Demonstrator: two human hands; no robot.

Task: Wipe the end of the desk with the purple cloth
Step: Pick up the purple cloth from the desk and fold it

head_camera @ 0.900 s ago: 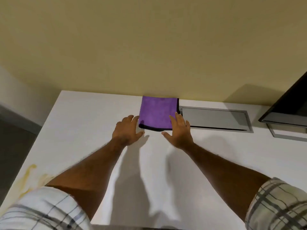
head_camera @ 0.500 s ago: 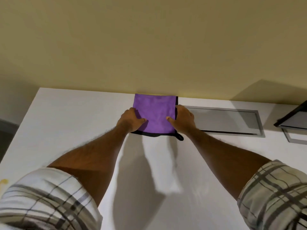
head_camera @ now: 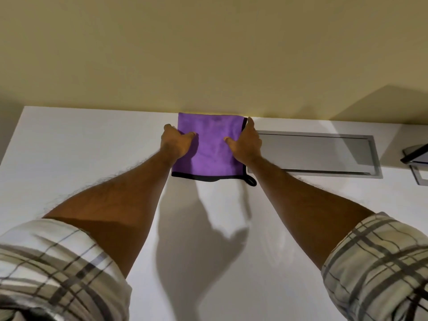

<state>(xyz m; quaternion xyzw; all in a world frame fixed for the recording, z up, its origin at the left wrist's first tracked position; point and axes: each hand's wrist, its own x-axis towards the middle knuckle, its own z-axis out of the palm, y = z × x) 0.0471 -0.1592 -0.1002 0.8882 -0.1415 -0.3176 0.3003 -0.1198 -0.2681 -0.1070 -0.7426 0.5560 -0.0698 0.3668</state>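
- The purple cloth (head_camera: 212,147) lies flat on the white desk (head_camera: 69,154), folded to a near square. Its far edge is touching the yellow wall (head_camera: 208,54), or is just at it.
- The cloth has a black border along the near edge and the right edge, and a small black loop (head_camera: 252,181) sticks out at the near right corner.
- The left hand (head_camera: 176,144) rests on the left side of the cloth. The fingers are curled over the left edge and the thumb (head_camera: 188,135) lies on top of the fabric — it looks like a pinch on that edge, but the fingertips are hidden under the hand, so I cannot tell if they really close on it.
- The right hand (head_camera: 246,145) is spread and mostly flat. Its fingers reach along the right border up to the far right corner, and the thumb (head_camera: 228,140) points inward on top of the cloth. It presses on the cloth — it does not grip it.
- Just beside the right hand, a grey metal panel (head_camera: 315,156) is set into the desk top.
- Both forearms are bare, with rolled plaid sleeves (head_camera: 379,262) at the bottom of the view.
- At the far right edge a dark object stands on a stand; it is cut off and I cannot tell what it is.
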